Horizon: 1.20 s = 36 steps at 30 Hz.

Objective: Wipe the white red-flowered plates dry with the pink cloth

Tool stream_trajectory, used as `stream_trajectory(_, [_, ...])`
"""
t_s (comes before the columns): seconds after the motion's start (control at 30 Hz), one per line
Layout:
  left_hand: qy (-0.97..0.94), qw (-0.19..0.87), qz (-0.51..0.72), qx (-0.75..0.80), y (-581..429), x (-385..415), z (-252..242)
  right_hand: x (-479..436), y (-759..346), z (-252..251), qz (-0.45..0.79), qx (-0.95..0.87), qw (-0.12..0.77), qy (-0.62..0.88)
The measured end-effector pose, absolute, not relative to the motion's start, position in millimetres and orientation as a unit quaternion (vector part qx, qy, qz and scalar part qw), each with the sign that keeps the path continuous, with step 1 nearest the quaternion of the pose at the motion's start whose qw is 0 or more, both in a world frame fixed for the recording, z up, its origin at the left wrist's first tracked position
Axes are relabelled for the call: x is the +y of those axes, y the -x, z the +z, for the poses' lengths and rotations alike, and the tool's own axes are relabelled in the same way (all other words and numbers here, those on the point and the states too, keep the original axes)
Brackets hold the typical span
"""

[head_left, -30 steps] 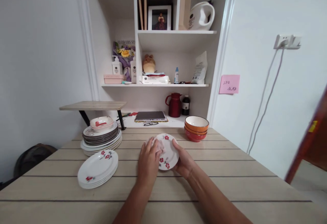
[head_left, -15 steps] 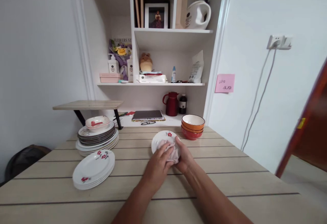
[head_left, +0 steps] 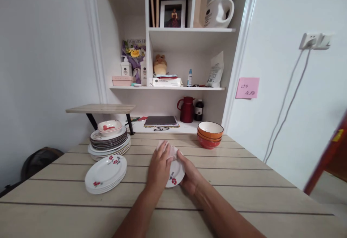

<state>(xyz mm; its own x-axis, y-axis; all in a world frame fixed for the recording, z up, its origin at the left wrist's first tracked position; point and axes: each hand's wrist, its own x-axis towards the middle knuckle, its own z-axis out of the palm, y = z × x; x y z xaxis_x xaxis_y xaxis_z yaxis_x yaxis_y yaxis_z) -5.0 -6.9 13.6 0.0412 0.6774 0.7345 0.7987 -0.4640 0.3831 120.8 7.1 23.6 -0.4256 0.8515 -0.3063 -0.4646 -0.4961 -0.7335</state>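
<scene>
A small white plate with red flowers is held above the table in front of me. My right hand grips its right edge, thumb on top and fingers underneath. With my left hand I press a pale pink cloth against the plate's far part; the fingers lie over the cloth and hide some of it. To the left lies a stack of white flowered plates. Behind it a taller pile of plates carries a small red-patterned dish on top.
Stacked orange and red bowls stand at the back right. A small raised wooden shelf is at the back left. Beyond the table are a laptop, glasses, a red jug and a dark bottle.
My left hand has slid the cloth from the plate's near part to its far part. A red flower now shows at the near edge. The view has shifted slightly left.
</scene>
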Motion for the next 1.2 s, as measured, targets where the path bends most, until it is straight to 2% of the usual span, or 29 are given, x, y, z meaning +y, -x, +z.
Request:
stream_trajectory(0.1, [0.771, 0.005, -0.441, -0.46, -9.2, -14.5, 14.3, 12.6, -125.7, 26.6, 0.795, -0.273, 0.423, 0.339])
stream_trajectory(0.23, [0.8, -0.044, -0.416, -0.429, -23.5, -22.7, 16.1, 22.2, -144.0, 39.1, 0.81, -0.227, 0.475, 0.259])
stream_trajectory(0.4, [0.795, -0.015, -0.396, -0.459, -20.3, -20.1, 17.2, 25.3, -156.1, 46.6, 0.793, -0.241, 0.507, 0.236])
stream_trajectory(0.67, [0.707, 0.075, -0.416, -0.566, 1.5, -9.7, 12.8, 16.2, -135.7, 35.5, 0.805, -0.26, 0.461, 0.268])
stream_trajectory(0.93, [0.74, 0.019, -0.448, -0.501, -9.3, -12.2, 14.4, 8.1, -121.6, 26.3, 0.782, -0.288, 0.43, 0.346])
stream_trajectory(1.1, [0.794, -0.04, -0.428, -0.431, -21.3, -26.2, 20.6, 15.9, -133.9, 32.8, 0.801, -0.262, 0.465, 0.272])
stream_trajectory(1.2, [0.811, -0.031, -0.416, -0.41, -27.8, -28.2, 20.0, 24.4, -148.5, 37.5, 0.809, -0.238, 0.492, 0.216])
